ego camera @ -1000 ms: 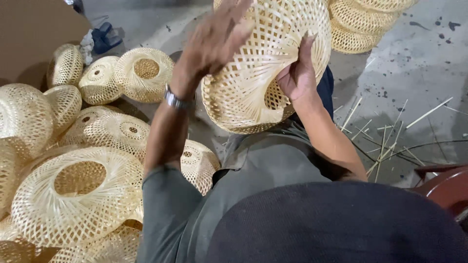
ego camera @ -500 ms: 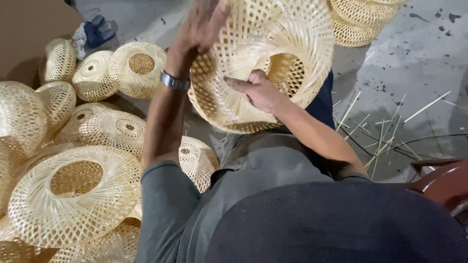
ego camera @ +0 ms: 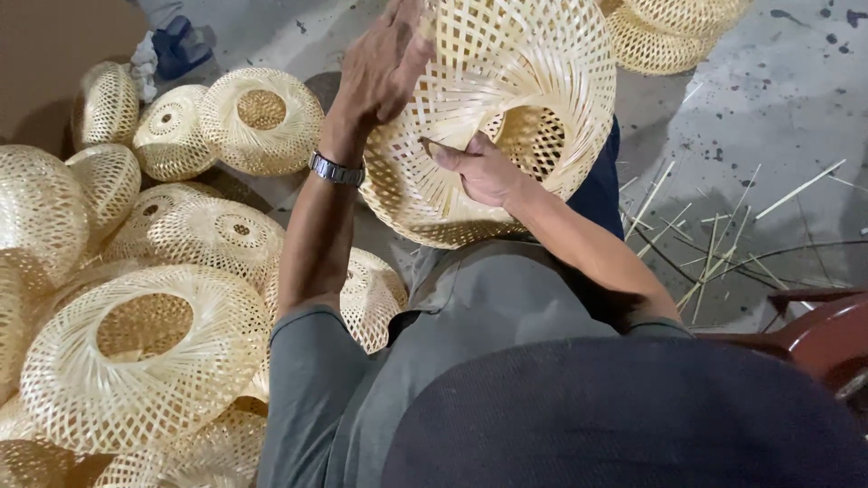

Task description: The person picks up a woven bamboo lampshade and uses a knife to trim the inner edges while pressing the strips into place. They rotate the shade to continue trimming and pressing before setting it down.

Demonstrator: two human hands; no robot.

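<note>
A pale woven bamboo basket [ego camera: 506, 99], bowl-shaped with an open lattice, is held tilted above my lap with its hollow side facing me. My left hand [ego camera: 384, 63], with a metal wristwatch [ego camera: 336, 169] on the wrist, grips the basket's upper left rim. My right hand [ego camera: 479, 167] rests inside the hollow, thumb along the weave near the round hole at its centre. Part of the rim runs out of the top of the view.
Several finished woven baskets [ego camera: 136, 361] are piled on the left. More baskets [ego camera: 665, 36] are stacked at the top right. Loose bamboo strips [ego camera: 714, 244] lie on the grey concrete floor [ego camera: 778, 108]. A dark red chair edge [ego camera: 827, 330] is at the right.
The basket has been turned so its hollow side faces me. My right hand has moved from the outer right rim into the hollow. My left hand stays on the upper left rim.
</note>
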